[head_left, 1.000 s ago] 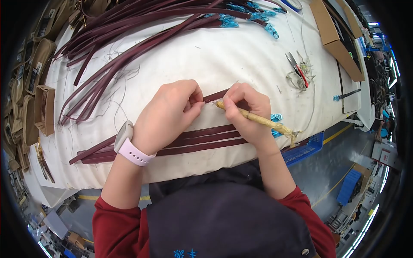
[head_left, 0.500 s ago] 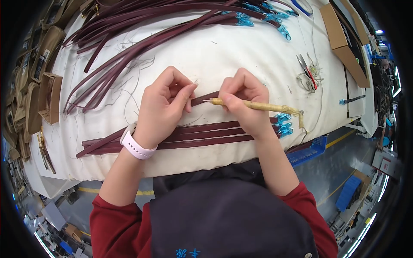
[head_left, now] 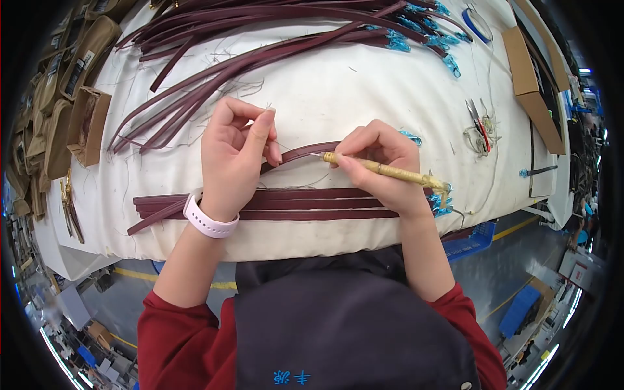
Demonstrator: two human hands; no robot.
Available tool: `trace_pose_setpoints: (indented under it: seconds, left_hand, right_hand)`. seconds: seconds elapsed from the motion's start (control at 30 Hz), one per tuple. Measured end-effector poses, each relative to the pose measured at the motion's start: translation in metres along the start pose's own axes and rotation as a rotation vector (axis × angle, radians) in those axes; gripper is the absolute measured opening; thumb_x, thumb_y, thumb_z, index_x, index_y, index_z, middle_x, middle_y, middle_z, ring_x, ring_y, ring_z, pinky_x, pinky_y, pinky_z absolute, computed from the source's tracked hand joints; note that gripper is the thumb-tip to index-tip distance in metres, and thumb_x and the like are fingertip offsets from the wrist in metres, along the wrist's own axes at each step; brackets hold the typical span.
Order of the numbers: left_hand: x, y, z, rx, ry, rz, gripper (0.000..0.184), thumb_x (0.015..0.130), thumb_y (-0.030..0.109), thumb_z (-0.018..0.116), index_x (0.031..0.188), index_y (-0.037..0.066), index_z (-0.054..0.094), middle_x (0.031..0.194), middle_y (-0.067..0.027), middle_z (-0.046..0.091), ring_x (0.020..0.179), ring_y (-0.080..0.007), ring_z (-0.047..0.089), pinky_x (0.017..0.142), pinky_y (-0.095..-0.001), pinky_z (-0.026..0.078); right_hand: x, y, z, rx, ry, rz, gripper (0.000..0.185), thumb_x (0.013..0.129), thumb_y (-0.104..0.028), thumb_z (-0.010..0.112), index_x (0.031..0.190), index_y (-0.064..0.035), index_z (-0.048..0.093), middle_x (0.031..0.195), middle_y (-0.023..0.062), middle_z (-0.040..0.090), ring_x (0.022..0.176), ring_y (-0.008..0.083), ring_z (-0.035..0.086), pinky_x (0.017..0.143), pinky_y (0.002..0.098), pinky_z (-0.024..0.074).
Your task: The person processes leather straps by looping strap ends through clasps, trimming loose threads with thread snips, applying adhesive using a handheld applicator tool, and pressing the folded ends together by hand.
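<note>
My right hand grips a yellow-wrapped pen-like tool with a thin metal tip that points left onto a dark red strap. This strap runs beneath both hands. My left hand is raised over its left end, thumb and index finger pinched, with a fine thread just visible at the fingertips. Below the hands, several dark red straps lie side by side on the white cloth, with blue-wrapped ends at the right.
A large pile of dark red straps lies at the back. Red-handled scissors rest among thread scraps at the right, near a cardboard box. At the left are a small open box, brown pouches and metal scissors.
My left hand has moved left and up, away from the tool tip, and turned so its palm shows more. The tool remains in my right hand. The whole view has shifted slightly.
</note>
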State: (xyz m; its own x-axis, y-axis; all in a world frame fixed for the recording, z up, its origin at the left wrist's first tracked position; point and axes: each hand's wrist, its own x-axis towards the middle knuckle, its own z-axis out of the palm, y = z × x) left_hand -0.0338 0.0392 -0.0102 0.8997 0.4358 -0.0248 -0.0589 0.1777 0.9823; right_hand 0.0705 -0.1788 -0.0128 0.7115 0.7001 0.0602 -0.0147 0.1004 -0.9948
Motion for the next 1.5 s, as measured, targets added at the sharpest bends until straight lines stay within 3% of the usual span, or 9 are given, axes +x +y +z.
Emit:
trace_pose_setpoints:
  seconds: [0.67,0.77,0.83,0.9,0.97,1.0,1.23,1.43,1.5]
  left_hand:
    - [0.002,0.002,0.002,-0.002,-0.02,0.029,0.012,0.108,0.008,0.066,0.108,0.003,0.056,0.084,-0.0028,0.064,0.068,-0.0069,0.061,0.059,-0.0219,0.05]
    - [0.0,0.006,0.001,0.008,0.017,0.023,0.01,0.108,0.006,0.064,0.111,0.002,0.055,0.094,-0.0054,0.064,0.066,-0.0075,0.058,0.058,-0.0223,0.048]
    - [-0.004,0.017,0.003,0.143,0.142,0.102,0.014,0.105,0.001,0.066,0.113,0.001,0.054,0.103,-0.0049,0.063,0.066,-0.0048,0.053,0.057,-0.0197,0.044]
    - [-0.018,0.024,-0.007,0.218,0.049,0.114,0.021,0.098,-0.004,0.072,0.112,0.001,0.058,0.109,-0.003,0.061,0.066,-0.0026,0.047,0.056,-0.0189,0.038]
    - [-0.032,0.034,-0.011,0.816,-0.189,0.13,0.026,0.089,-0.005,0.08,0.107,0.003,0.063,0.105,-0.0014,0.06,0.065,-0.003,0.044,0.056,-0.0211,0.038]
    - [-0.037,0.034,-0.003,0.864,-0.135,0.092,0.023,0.085,-0.003,0.083,0.1,0.004,0.067,0.098,-0.0015,0.061,0.063,-0.0075,0.046,0.057,-0.0225,0.039]
    - [-0.039,0.023,0.003,1.156,-0.123,0.261,0.015,0.092,0.002,0.077,0.095,0.001,0.063,0.091,-0.0077,0.064,0.07,-0.0244,0.063,0.065,-0.0369,0.051]
    - [-0.032,0.013,0.005,1.142,-0.08,0.537,0.015,0.095,-0.001,0.073,0.102,0.002,0.06,0.088,-0.013,0.062,0.078,-0.0301,0.063,0.068,-0.042,0.05]
    - [-0.036,0.01,0.006,1.159,-0.085,0.513,0.017,0.094,0.0,0.074,0.102,0.002,0.059,0.087,-0.0132,0.061,0.077,-0.0299,0.063,0.068,-0.0417,0.05]
  right_hand:
    - [0.0,-0.004,0.004,-0.058,-0.056,0.041,0.01,0.094,-0.003,0.081,0.102,0.0014,0.076,0.094,0.0053,0.079,0.074,0.0039,0.068,0.066,0.0187,0.0528]
    - [0.0,0.003,-0.001,-0.061,-0.079,-0.014,0.014,0.096,-0.002,0.079,0.109,0.0017,0.074,0.099,0.005,0.077,0.08,0.0043,0.07,0.068,0.0184,0.0532]
    - [0.003,-0.001,0.001,0.017,-0.014,-0.033,0.016,0.098,-0.001,0.077,0.112,0.0018,0.072,0.101,0.0044,0.075,0.079,0.0034,0.067,0.066,0.0181,0.0511]
    - [0.006,-0.001,-0.002,0.097,0.059,-0.052,0.018,0.1,-0.001,0.075,0.116,0.0019,0.07,0.103,0.0039,0.072,0.078,0.0025,0.064,0.064,0.0179,0.049]
    - [0.007,0.001,-0.01,0.187,0.029,-0.038,0.018,0.102,-0.001,0.071,0.12,0.002,0.068,0.106,0.0036,0.067,0.072,0.0011,0.055,0.059,0.0183,0.0432]
    - [0.007,0.001,-0.006,0.164,0.064,-0.051,0.016,0.104,-0.003,0.07,0.119,0.0017,0.069,0.103,0.0021,0.065,0.067,0.0011,0.048,0.056,0.0185,0.0386]
    - [0.008,0.002,-0.011,0.086,0.015,-0.086,0.02,0.105,-0.003,0.07,0.124,0.0013,0.07,0.102,0.0033,0.069,0.068,0.0009,0.051,0.059,0.0175,0.0409]
    - [0.009,-0.007,0.011,0.022,0.076,0.134,0.024,0.102,-0.001,0.073,0.125,-0.002,0.072,0.105,0.0058,0.074,0.074,0.0078,0.061,0.07,0.0217,0.0513]
    - [0.011,0.004,0.015,-0.479,0.025,-0.252,0.033,0.094,0.0,0.079,0.126,-0.005,0.072,0.104,0.0057,0.075,0.085,0.0142,0.066,0.077,0.0267,0.0556]
